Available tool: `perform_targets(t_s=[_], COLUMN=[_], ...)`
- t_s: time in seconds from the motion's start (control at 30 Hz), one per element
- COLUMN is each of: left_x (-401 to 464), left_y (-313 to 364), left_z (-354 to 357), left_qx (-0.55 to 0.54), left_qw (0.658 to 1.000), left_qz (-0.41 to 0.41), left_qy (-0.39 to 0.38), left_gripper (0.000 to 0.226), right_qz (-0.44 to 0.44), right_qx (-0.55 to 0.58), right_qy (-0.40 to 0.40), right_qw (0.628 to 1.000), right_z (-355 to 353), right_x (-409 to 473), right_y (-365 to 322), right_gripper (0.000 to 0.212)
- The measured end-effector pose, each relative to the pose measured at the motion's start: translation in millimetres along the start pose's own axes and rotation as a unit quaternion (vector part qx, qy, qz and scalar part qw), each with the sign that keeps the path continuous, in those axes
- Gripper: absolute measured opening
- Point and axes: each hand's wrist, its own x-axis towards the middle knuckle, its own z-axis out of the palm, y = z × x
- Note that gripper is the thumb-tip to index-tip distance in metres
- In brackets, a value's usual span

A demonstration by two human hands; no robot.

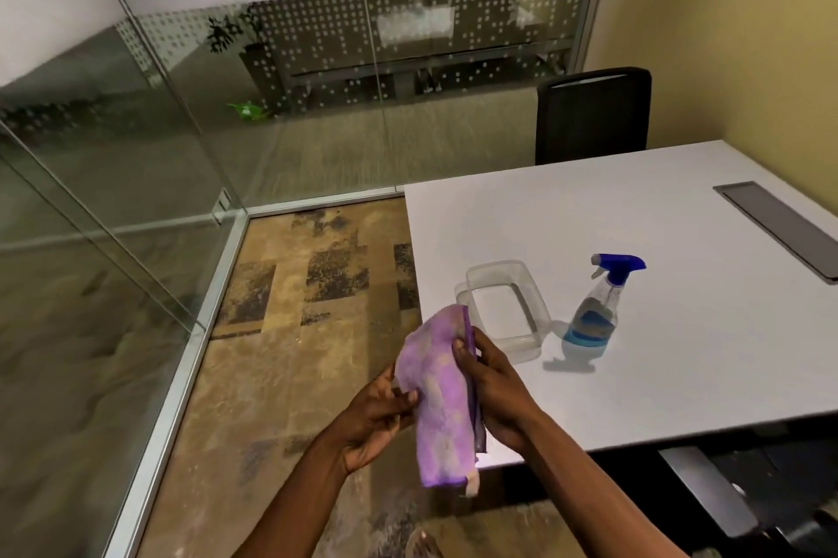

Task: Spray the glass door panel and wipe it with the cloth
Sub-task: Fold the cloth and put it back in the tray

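A folded purple cloth [442, 398] hangs upright between both hands, just off the white table's near left corner. My left hand [376, 419] pinches its left edge from below. My right hand [492, 389] grips its right edge, thumb on the front. A clear spray bottle [595, 312] with a blue trigger head and blue liquid stands on the table, to the right of the hands and untouched. The glass door panel [90, 203] stands at the left, angled across the view.
A clear plastic container [530, 346] sits on the white table [657, 376] between cloth and bottle. A grey cable hatch [775, 226] is set in the tabletop. A black chair [594, 113] stands behind the table. More glass walls [362, 104] close off the far side. Patterned carpet [294, 308] covers the floor.
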Motion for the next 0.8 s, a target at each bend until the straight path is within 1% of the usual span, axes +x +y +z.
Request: perform_targets(t_s=[0.07, 0.1, 0.17, 0.2, 0.27, 0.3, 0.33, 0.37, 0.4, 0.5, 0.57, 0.63, 0.7, 0.73, 0.77, 0.8], left_x=[13.1, 20.9, 35.1, 42.0, 51.7, 55.4, 58.2, 60.7, 62.2, 72.7, 76.8, 80.0, 80.3, 80.3, 81.4, 82.2], left_y=[3.4, 7.7, 18.0, 22.7, 32.1, 34.8, 36.0, 35.6, 35.6, 40.7, 49.6, 60.3, 74.1, 81.3, 88.1, 94.7], left_z=[0.3, 0.8, -0.4, -2.1, -3.2, -3.7, -5.0, -7.3, -8.4, -16.1, -16.8, -18.4, -16.4, -15.9, -14.9, -12.9], left_qx=[0.062, 0.096, 0.127, 0.127, 0.122, 0.129, 0.14, 0.148, 0.151, 0.136, 0.12, 0.123, 0.133, 0.147, 0.172, 0.206], left_qw=[0.998, 0.995, 0.99, 0.989, 0.989, 0.988, 0.986, 0.984, 0.983, 0.985, 0.986, 0.987, 0.984, 0.98, 0.973, 0.963], left_qz=[-0.002, -0.004, -0.011, -0.014, -0.033, -0.037, -0.029, -0.019, -0.014, -0.012, -0.01, 0.019, 0.069, 0.099, 0.128, 0.154], left_qy=[0.004, 0.022, 0.062, 0.074, 0.075, 0.077, 0.087, 0.094, 0.1, 0.107, 0.113, 0.105, 0.095, 0.09, 0.087, 0.083], left_gripper=[0.071, 0.066, 0.063, 0.066, 0.079, 0.077, 0.067, 0.057, 0.053, 0.054, 0.054, 0.055, 0.055, 0.053, 0.047, 0.037], right_qz=[-0.006, -0.003, 0.015, 0.032, 0.048, 0.051, 0.05, 0.05, 0.052, 0.054, 0.03, -0.025, -0.08, -0.097, -0.105, -0.108], right_qx=[0.0, -0.009, -0.051, -0.088, -0.153, -0.165, -0.167, -0.159, -0.15, -0.146, -0.145, -0.134, -0.138, -0.145, -0.151, -0.156], right_qy=[0.025, 0.044, 0.043, 0.031, -0.003, -0.012, -0.012, -0.008, -0.006, 0.001, 0.008, 0.013, 0.016, 0.017, 0.015, 0.011], right_qw=[1.0, 0.999, 0.998, 0.995, 0.987, 0.985, 0.985, 0.986, 0.987, 0.988, 0.989, 0.991, 0.987, 0.985, 0.983, 0.982], right_z=[-1.8, -5.0, -16.1, -19.8, -27.3, -30.5, -32.5, -33.8, -35.5, -37.6, -38.0, -39.4, -40.7, -39.4, -37.7, -38.8], right_x=[8.0, 11.7, 19.1, 21.0, 25.2, 28.6, 32.4, 36.7, 40.2, 55.9, 63.5, 70.1, 75.2, 76.0, 76.9, 79.8], right_y=[-5.7, -6.6, -7.0, -9.7, -13.0, -13.8, -14.6, -15.7, -17.0, -21.1, -26.5, -36.6, -49.9, -57.7, -65.0, -69.1], right_gripper=[0.039, 0.033, 0.029, 0.034, 0.061, 0.071, 0.076, 0.077, 0.077, 0.078, 0.072, 0.059, 0.042, 0.038, 0.042, 0.051])
